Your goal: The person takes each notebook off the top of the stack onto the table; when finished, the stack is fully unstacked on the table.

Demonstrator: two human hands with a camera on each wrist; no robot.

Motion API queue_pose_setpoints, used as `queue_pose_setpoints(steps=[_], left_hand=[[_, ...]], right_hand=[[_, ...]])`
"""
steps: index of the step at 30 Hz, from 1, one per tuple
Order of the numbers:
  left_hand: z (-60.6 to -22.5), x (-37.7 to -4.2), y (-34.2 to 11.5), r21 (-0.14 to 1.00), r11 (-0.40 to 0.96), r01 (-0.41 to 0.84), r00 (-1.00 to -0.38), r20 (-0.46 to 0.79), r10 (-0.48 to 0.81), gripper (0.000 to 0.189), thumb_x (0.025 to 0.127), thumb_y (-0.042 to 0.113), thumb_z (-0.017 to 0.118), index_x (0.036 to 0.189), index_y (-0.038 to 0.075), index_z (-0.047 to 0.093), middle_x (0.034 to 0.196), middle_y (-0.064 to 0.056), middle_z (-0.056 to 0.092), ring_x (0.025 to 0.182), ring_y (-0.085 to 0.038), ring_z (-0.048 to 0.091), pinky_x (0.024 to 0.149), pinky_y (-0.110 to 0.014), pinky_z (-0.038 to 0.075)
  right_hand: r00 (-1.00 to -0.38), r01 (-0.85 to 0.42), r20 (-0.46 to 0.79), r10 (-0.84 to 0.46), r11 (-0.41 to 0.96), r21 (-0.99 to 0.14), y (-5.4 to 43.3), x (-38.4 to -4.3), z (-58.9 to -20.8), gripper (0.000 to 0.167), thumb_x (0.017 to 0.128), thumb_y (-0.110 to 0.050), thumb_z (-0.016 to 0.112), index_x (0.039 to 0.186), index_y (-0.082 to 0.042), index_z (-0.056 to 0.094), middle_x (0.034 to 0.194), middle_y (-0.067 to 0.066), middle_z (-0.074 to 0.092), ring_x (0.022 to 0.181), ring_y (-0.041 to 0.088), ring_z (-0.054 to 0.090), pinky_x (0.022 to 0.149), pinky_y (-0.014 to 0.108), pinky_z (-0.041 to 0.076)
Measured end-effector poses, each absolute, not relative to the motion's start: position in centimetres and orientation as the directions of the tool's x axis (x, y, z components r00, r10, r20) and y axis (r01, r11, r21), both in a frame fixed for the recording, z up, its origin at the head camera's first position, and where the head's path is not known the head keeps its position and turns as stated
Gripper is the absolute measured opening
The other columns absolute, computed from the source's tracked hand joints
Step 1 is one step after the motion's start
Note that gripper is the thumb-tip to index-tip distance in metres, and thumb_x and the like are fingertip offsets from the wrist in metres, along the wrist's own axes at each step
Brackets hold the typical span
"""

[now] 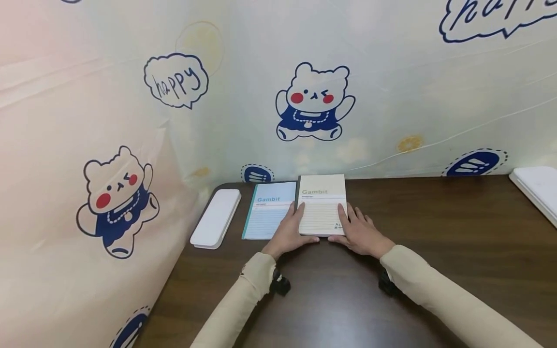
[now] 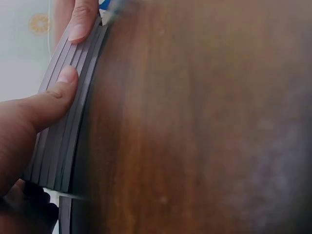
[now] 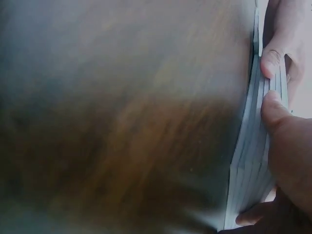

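Note:
Both hands hold a stack of several notebooks (image 1: 324, 188) on the table, a cream "Gambit" cover on top. The left hand (image 1: 289, 232) is at its near left corner, thumb along the near edge, fingers at the left side. The right hand (image 1: 363, 233) mirrors it at the near right corner, index finger over the cover's edge. In the left wrist view both thumbs press the layered page edges (image 2: 53, 156); the right wrist view has the thumbs close together on the same page edges (image 3: 248, 161). Left of the stack lies a blue "Gambit" notebook (image 1: 263, 222), partly behind the left hand.
A white oblong case (image 1: 216, 217) lies at the left edge of the dark wooden table (image 1: 322, 299). Another white flat object (image 1: 537, 186) stands at the far right. Behind the table hangs a printed cloth (image 1: 243, 106) with cartoon bears.

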State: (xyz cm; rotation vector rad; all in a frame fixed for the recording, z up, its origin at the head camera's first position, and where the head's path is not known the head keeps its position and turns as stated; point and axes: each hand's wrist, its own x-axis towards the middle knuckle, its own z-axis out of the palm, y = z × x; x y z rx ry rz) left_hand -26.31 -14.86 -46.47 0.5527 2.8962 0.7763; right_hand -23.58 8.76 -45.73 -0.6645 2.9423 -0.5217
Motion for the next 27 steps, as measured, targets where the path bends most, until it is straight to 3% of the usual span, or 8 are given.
queue_pose_setpoints(steps=[4,6,10,13,16,22,27], left_hand=[[-47.0,-26.6,-13.9,0.501,0.808,0.311,-0.937,0.021,0.348,0.115,0.071,0.048,0.083,0.156,0.010,0.015,0.163,-0.015,0.008,0.142,-0.032,0.033,0.108,-0.043,0.041],[-47.0,-26.8,-13.7,0.506,0.801,0.319,-0.934,0.023,0.357,0.114,0.072,0.049,0.082,0.156,0.011,0.014,0.163,-0.014,0.007,0.143,-0.032,0.033,0.107,-0.043,0.042],[-47.1,-27.0,-13.3,0.530,0.784,0.323,-0.930,0.025,0.367,0.115,0.071,0.049,0.083,0.156,0.012,0.014,0.163,-0.013,0.007,0.143,-0.031,0.033,0.108,-0.042,0.041],[-47.3,-27.0,-13.0,0.549,0.773,0.317,-0.931,0.024,0.364,0.118,0.069,0.048,0.084,0.156,0.011,0.013,0.163,-0.013,0.008,0.143,-0.031,0.032,0.109,-0.041,0.040],[-47.4,-27.0,-12.7,0.560,0.767,0.315,-0.933,0.033,0.359,0.120,0.067,0.047,0.086,0.156,0.011,0.013,0.163,-0.016,0.009,0.144,-0.032,0.030,0.110,-0.043,0.039],[-47.5,-26.9,-12.7,0.579,0.744,0.333,-0.927,0.056,0.371,0.122,0.065,0.046,0.088,0.156,0.012,0.013,0.162,-0.019,0.013,0.143,-0.035,0.031,0.110,-0.046,0.038],[-47.9,-26.0,-14.4,0.577,0.776,0.256,-0.954,0.019,0.300,0.120,0.066,0.045,0.087,0.156,0.010,0.014,0.162,-0.020,0.010,0.146,-0.035,0.025,0.112,-0.046,0.035]], right_hand=[[-0.911,-0.363,-0.038,-0.410,0.843,-0.397,9.1,-24.2,-44.9,0.094,0.094,-0.063,0.044,0.151,0.006,0.018,0.152,0.035,0.024,0.135,0.054,0.034,0.096,0.074,0.032],[-0.929,-0.315,-0.030,-0.370,0.830,-0.460,9.3,-24.9,-44.3,0.088,0.095,-0.064,0.041,0.147,0.007,0.031,0.142,0.031,0.043,0.126,0.047,0.049,0.092,0.068,0.041],[-0.973,-0.203,0.024,-0.231,0.795,-0.571,8.9,-26.4,-43.8,0.068,0.096,-0.048,0.054,0.134,0.008,0.046,0.117,0.029,0.062,0.099,0.038,0.064,0.080,0.052,0.053],[-0.992,-0.116,0.027,-0.125,0.789,-0.604,8.9,-26.9,-44.2,0.065,0.092,-0.035,0.066,0.135,0.009,0.044,0.122,0.032,0.060,0.102,0.041,0.064,0.084,0.051,0.053],[-0.998,-0.058,0.007,-0.070,0.768,-0.637,9.7,-27.1,-44.2,0.060,0.091,-0.029,0.068,0.133,0.007,0.045,0.123,0.031,0.059,0.103,0.041,0.062,0.085,0.051,0.051],[-0.998,-0.023,-0.024,-0.062,0.665,-0.746,10.9,-27.7,-44.0,0.035,0.094,-0.021,0.061,0.123,-0.002,0.058,0.096,0.020,0.059,0.077,0.028,0.051,0.066,0.036,0.043],[-0.994,0.008,-0.064,-0.086,0.535,-0.845,10.4,-28.0,-42.9,0.031,0.094,-0.014,0.060,0.124,-0.006,0.063,0.112,0.018,0.058,0.091,0.026,0.050,0.072,0.031,0.042]])
